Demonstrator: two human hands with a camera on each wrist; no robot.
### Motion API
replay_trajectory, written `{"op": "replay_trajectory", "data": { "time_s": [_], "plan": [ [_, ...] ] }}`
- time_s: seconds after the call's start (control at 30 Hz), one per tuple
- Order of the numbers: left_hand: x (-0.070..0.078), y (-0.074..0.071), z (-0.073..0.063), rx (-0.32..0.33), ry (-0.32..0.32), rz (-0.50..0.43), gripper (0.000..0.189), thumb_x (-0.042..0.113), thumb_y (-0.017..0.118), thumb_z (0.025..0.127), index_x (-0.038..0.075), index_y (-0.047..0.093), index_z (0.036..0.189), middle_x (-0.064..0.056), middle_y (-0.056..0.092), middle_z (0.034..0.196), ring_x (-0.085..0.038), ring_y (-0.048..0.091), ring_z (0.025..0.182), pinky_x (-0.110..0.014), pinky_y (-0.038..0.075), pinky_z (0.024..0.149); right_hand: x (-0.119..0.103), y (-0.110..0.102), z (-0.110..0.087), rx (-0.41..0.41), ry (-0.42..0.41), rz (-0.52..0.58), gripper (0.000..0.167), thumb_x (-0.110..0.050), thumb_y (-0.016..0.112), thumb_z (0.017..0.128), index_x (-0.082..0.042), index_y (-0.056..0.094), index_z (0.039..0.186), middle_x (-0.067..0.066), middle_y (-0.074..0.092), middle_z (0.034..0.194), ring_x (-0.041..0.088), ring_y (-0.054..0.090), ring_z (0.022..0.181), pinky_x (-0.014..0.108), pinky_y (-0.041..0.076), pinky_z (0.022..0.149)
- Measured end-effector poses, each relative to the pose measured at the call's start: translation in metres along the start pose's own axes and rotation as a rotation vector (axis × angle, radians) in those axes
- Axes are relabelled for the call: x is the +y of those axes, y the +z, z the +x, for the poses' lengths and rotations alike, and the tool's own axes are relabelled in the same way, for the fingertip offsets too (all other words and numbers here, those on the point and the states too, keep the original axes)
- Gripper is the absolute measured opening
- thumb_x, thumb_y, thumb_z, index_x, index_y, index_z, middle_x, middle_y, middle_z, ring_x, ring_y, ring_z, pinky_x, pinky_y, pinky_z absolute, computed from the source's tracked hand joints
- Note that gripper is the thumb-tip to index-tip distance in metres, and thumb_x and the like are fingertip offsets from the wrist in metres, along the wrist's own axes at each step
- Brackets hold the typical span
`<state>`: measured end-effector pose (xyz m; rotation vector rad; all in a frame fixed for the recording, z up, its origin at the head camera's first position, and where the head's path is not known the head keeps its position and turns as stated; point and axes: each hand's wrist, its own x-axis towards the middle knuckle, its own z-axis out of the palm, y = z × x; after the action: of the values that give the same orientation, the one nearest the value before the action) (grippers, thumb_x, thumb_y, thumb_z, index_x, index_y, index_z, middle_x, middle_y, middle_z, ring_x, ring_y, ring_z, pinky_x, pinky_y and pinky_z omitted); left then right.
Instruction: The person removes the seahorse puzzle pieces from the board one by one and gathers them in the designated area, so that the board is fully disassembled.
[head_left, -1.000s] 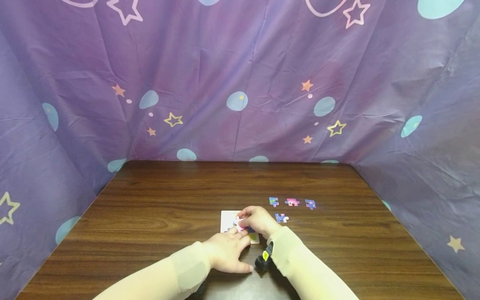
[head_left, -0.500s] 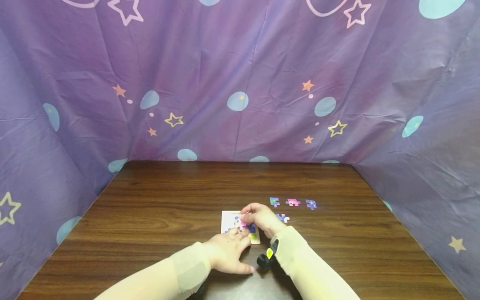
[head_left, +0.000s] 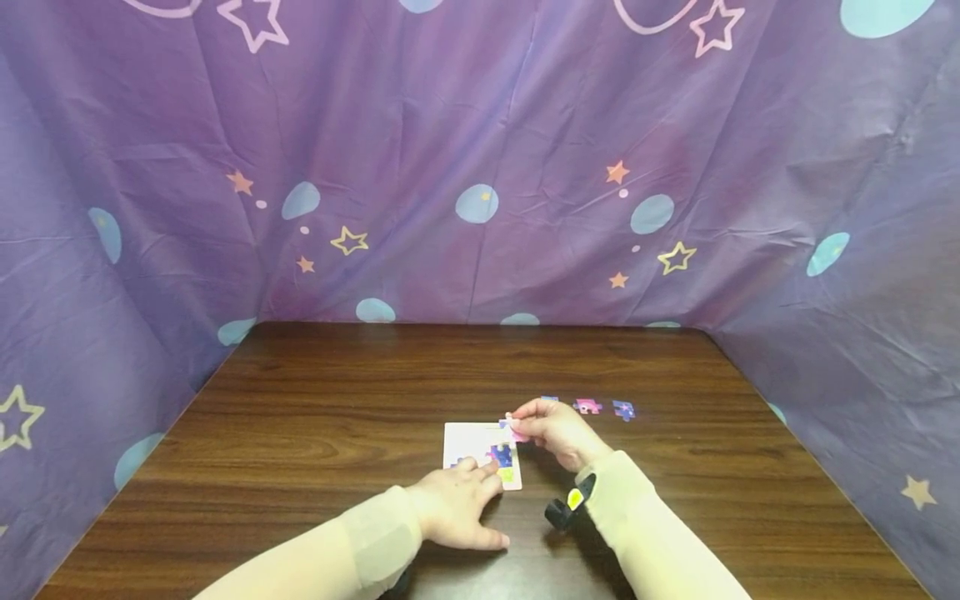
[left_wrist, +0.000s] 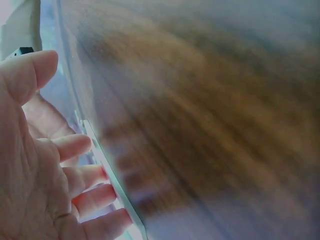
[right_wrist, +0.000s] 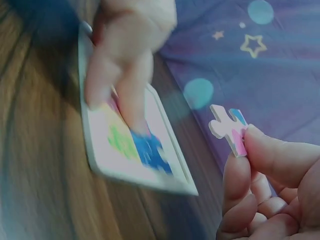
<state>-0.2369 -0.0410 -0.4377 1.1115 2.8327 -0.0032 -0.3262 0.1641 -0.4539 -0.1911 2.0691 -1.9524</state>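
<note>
Nearest to us are two cream sleeves (head_left: pixel 300 546), with a black device (head_left: pixel 564 510) bearing a yellow mark at the right wrist. Our left hand (head_left: pixel 459 504) lies with its fingers spread and its thumb held out sideways, fingertips resting on the near part of a white puzzle board (head_left: pixel 468 435). Beside those fingers we make out fitted pieces (head_left: pixel 502 456), dark blue and yellow-green, on the board's right side. Our right hand (head_left: pixel 562 433) pinches a pink, white and blue puzzle piece (right_wrist: pixel 231 129) between thumb and forefinger, in the air; from the head we see it against the board's far right corner. Farther off on the brown wooden table (head_left: pixel 337 400), we find a partly hidden piece (head_left: pixel 550 398), a pink piece (head_left: pixel 588 407) and a blue piece (head_left: pixel 623 409) in a row. Behind hangs a purple cloth (head_left: pixel 420 142) patterned with stars and ovals.
</note>
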Motion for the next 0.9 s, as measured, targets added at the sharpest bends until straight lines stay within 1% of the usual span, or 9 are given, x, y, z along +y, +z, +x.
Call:
{"op": "replay_trajectory", "data": {
  "time_s": [0.13, 0.27, 0.33, 0.47, 0.57, 0.73, 0.9],
  "plan": [
    [0.0, 0.0, 0.0, 0.008, 0.001, -0.001, 0.062, 0.069, 0.057, 0.08, 0.02, 0.059, 0.118, -0.003, 0.048, 0.144, -0.016, 0.047, 0.12, -0.027, 0.047, 0.092, -0.002, -0.021, -0.004, 0.019, 0.001, -0.006, 0.009, -0.003, 0.069, 0.084, -0.008, 0.066, 0.091, -0.005, 0.067, 0.078, 0.007, 0.06, 0.068, 0.022, 0.044, 0.062],
    [0.001, -0.001, -0.001, 0.006, -0.002, -0.003, 0.061, 0.069, 0.057, 0.08, 0.021, 0.059, 0.118, -0.003, 0.047, 0.145, -0.016, 0.047, 0.121, -0.027, 0.047, 0.091, -0.002, -0.043, -0.01, 0.039, 0.005, -0.015, 0.008, -0.002, 0.067, 0.086, -0.009, 0.065, 0.09, -0.004, 0.066, 0.079, 0.007, 0.061, 0.07, 0.022, 0.049, 0.065],
    [0.002, -0.001, -0.002, 0.004, -0.004, -0.004, 0.061, 0.069, 0.057, 0.079, 0.021, 0.059, 0.117, -0.003, 0.047, 0.145, -0.016, 0.047, 0.12, -0.027, 0.048, 0.09, -0.002, -0.056, -0.013, 0.048, 0.01, -0.012, 0.008, -0.001, 0.066, 0.087, -0.008, 0.065, 0.09, -0.004, 0.066, 0.08, 0.007, 0.062, 0.072, 0.023, 0.051, 0.069],
    [0.002, -0.003, -0.002, 0.004, -0.008, -0.005, 0.061, 0.069, 0.058, 0.079, 0.022, 0.059, 0.118, -0.002, 0.047, 0.145, -0.016, 0.047, 0.12, -0.027, 0.048, 0.089, 0.001, -0.079, -0.018, 0.069, 0.012, -0.022, 0.008, -0.002, 0.065, 0.087, -0.008, 0.063, 0.092, -0.004, 0.066, 0.085, 0.007, 0.063, 0.074, 0.024, 0.051, 0.072],
    [0.002, -0.003, -0.002, 0.004, -0.01, -0.003, 0.062, 0.07, 0.058, 0.079, 0.022, 0.058, 0.118, -0.002, 0.047, 0.145, -0.016, 0.046, 0.121, -0.027, 0.048, 0.09, 0.004, -0.093, -0.022, 0.081, 0.012, -0.047, 0.008, -0.003, 0.065, 0.088, -0.006, 0.062, 0.094, -0.004, 0.066, 0.086, 0.007, 0.063, 0.076, 0.024, 0.05, 0.072],
    [0.002, -0.001, -0.002, 0.002, -0.012, -0.001, 0.062, 0.07, 0.057, 0.079, 0.022, 0.058, 0.119, -0.002, 0.046, 0.145, -0.016, 0.046, 0.122, -0.028, 0.048, 0.091, 0.009, -0.108, -0.027, 0.096, 0.026, -0.1, 0.009, -0.004, 0.066, 0.088, -0.004, 0.061, 0.096, -0.004, 0.064, 0.082, 0.008, 0.063, 0.076, 0.025, 0.051, 0.073],
    [0.003, -0.002, -0.002, 0.007, -0.013, -0.004, 0.062, 0.069, 0.058, 0.079, 0.022, 0.059, 0.118, -0.002, 0.047, 0.145, -0.016, 0.046, 0.122, -0.027, 0.047, 0.091, 0.01, -0.115, -0.031, 0.112, 0.035, -0.161, 0.008, -0.003, 0.065, 0.088, -0.001, 0.063, 0.095, -0.005, 0.064, 0.081, 0.007, 0.062, 0.076, 0.023, 0.051, 0.072]
  ]
}}
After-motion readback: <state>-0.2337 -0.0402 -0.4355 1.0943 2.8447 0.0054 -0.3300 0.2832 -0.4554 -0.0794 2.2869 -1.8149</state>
